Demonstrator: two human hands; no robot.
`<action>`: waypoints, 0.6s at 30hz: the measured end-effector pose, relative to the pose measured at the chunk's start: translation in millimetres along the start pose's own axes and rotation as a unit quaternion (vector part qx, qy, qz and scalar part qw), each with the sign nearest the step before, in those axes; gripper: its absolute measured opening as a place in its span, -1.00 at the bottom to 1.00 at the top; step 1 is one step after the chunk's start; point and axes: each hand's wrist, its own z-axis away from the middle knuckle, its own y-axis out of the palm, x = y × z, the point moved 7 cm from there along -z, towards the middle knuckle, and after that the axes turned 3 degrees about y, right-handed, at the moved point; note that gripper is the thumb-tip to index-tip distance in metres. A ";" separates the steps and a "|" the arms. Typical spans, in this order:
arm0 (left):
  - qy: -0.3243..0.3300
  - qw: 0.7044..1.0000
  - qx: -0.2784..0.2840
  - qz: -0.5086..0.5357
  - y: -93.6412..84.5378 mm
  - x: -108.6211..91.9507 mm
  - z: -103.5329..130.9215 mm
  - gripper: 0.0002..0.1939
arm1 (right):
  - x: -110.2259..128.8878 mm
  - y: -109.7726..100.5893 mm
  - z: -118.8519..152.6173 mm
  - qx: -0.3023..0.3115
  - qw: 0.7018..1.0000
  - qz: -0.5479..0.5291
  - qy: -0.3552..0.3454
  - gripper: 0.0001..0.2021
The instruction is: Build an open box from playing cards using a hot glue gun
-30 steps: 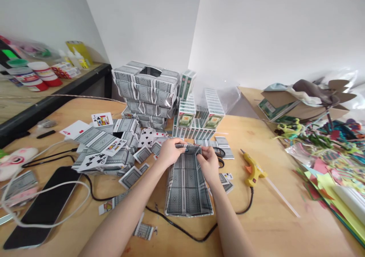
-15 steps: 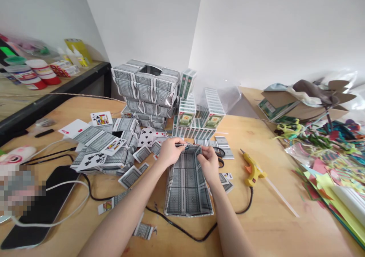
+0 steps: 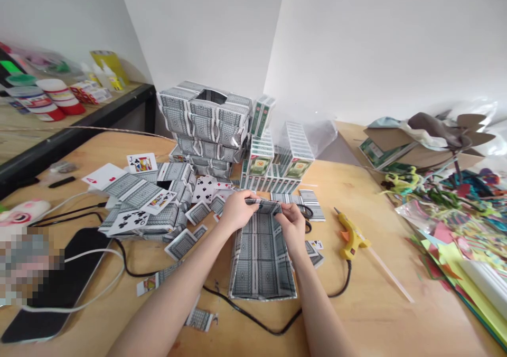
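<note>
An open-topped box made of playing cards [image 3: 259, 256] stands on the wooden table, its grey patterned card backs facing inward. At its far left corner, my left hand [image 3: 240, 209] pinches the upper edge of the far wall. My right hand [image 3: 291, 222] grips the far right corner, thumb inside and fingers behind. Partly hidden beyond my right hand is a pair of scissors with black handles [image 3: 307, 219]. Loose playing cards [image 3: 198, 212] lie left of the box. To the right rests a yellow glue gun [image 3: 351, 235] with a clear glue stick.
Stacked card-covered boxes [image 3: 206, 119] rise at the back, beside green card packs [image 3: 259, 159]. Another card-covered box [image 3: 174, 198] sits left under loose cards. A black cable [image 3: 257, 320] crosses in front. Coloured paper and pipe cleaners [image 3: 447, 182] crowd the right; a dark tablet-like slab [image 3: 59, 288] lies left.
The far wall's upper edge is turned more inward between my hands, with its patterned face showing more. Both hands keep nearly the same places. The view has shifted slightly.
</note>
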 end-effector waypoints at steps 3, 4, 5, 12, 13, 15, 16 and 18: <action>-0.001 1.000 -0.002 -0.008 0.2 1.2 -0.2 -0.88 | -0.9 -2.3 1.3 -0.008 1.000 -0.021 0.012 -0.82; -0.002 1.000 -0.002 -0.009 0.3 1.6 -0.3 -0.88 | -1.9 -3.1 1.6 -0.008 1.000 -0.023 0.015 -0.84; -0.001 1.000 -0.001 -0.009 0.5 1.8 -0.2 -0.88 | -3.3 -3.9 1.7 -0.008 1.000 -0.022 0.016 -0.86; -0.003 1.000 -0.001 -0.003 0.5 2.1 0.0 -0.88 | -14.0 -5.8 0.1 0.006 0.999 -0.039 0.028 -0.87; -0.003 1.000 0.000 -0.003 0.4 1.7 0.0 -0.88 | -13.6 -6.0 0.1 0.004 0.999 -0.044 0.029 -0.87; -0.003 1.000 -0.001 -0.005 -0.1 0.4 0.1 -0.88 | -10.6 -5.9 0.5 0.001 0.998 -0.050 0.024 -0.89; -0.003 1.000 -0.001 -0.005 -0.3 -0.2 0.2 -0.88 | -8.6 -5.4 0.8 0.002 0.998 -0.052 0.020 -0.89; -0.003 1.000 0.001 -0.008 -0.4 -1.3 0.4 -0.88 | -5.4 -4.1 1.6 0.007 0.998 -0.054 0.017 -0.85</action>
